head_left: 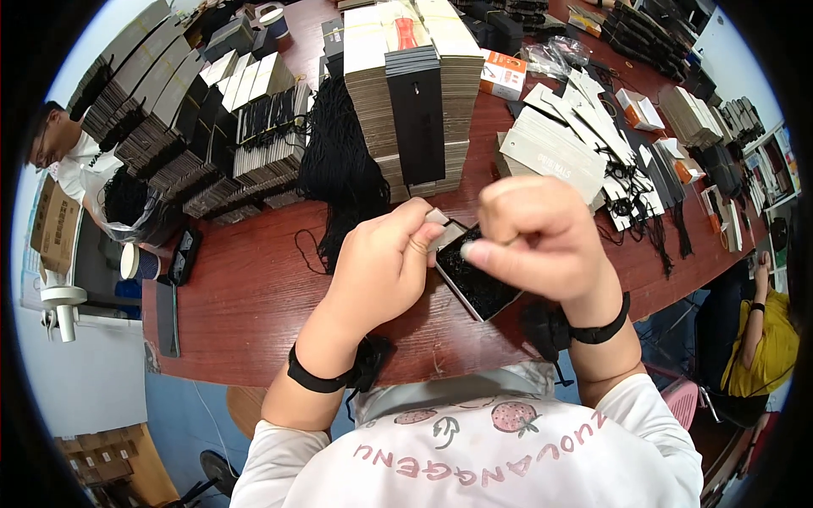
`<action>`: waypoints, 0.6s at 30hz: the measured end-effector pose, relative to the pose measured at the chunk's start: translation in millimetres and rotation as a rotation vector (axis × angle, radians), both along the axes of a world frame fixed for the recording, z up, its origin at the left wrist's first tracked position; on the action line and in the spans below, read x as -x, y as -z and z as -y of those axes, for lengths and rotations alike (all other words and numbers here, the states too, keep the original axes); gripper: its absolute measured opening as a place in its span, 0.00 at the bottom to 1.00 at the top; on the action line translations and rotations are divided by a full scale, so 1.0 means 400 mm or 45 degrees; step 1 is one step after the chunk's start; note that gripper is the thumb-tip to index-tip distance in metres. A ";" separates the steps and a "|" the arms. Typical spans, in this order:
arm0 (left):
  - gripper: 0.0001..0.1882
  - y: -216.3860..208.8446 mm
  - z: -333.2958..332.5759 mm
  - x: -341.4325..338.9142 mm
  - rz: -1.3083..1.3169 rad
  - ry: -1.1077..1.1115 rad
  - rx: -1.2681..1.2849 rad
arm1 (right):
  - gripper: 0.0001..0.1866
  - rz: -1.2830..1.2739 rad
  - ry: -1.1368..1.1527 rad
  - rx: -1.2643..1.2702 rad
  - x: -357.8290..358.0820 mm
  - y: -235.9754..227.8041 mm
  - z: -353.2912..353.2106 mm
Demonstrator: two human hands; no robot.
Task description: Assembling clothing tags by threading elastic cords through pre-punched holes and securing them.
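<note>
Red-brown table (237, 313) with a glossy top, blue floor (182, 423) below; clock taken about the small open black tray (478, 295), pale-edged, sitting close to the table's near side with dark shiny contents, too fine to identify. Left hand (381, 262) at 10 o'clock: fingers curled, thumb and forefinger pinched on a pale card piece (443, 234) at the tray's 11 o'clock corner. Right hand (546, 241) at 2, fingers bent into a loose fist, thumb out over the tray; can't tell if it grips anything. Black band on each wrist. Tall banded card stacks (373, 110) at 11, dark strips (421, 127) upright against their front. Black cord bundle (334, 148) between 10 and 11, hanging down onto the table. Pile of pale tags (555, 148) at 1, some with black cords; orange-and-white box (504, 74) at 12, beyond. Co-worker in white (89, 161) near 10, beside a clear bag (127, 207) of black material; seated person in yellow (762, 347) between 3 and 4.
</note>
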State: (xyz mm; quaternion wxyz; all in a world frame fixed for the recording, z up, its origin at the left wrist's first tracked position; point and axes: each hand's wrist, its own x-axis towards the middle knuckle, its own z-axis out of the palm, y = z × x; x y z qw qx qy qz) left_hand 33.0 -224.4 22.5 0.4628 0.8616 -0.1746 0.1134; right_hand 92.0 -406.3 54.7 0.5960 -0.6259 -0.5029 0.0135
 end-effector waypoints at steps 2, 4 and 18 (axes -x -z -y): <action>0.04 0.001 -0.001 -0.001 0.010 -0.015 -0.004 | 0.17 -0.098 -0.087 -0.014 0.015 -0.002 -0.005; 0.05 0.012 -0.004 -0.003 0.017 -0.035 -0.009 | 0.17 -0.195 -0.033 -0.015 -0.002 0.007 0.009; 0.05 -0.001 -0.030 -0.018 0.359 -0.604 0.208 | 0.09 -0.276 0.494 0.254 -0.092 -0.044 0.135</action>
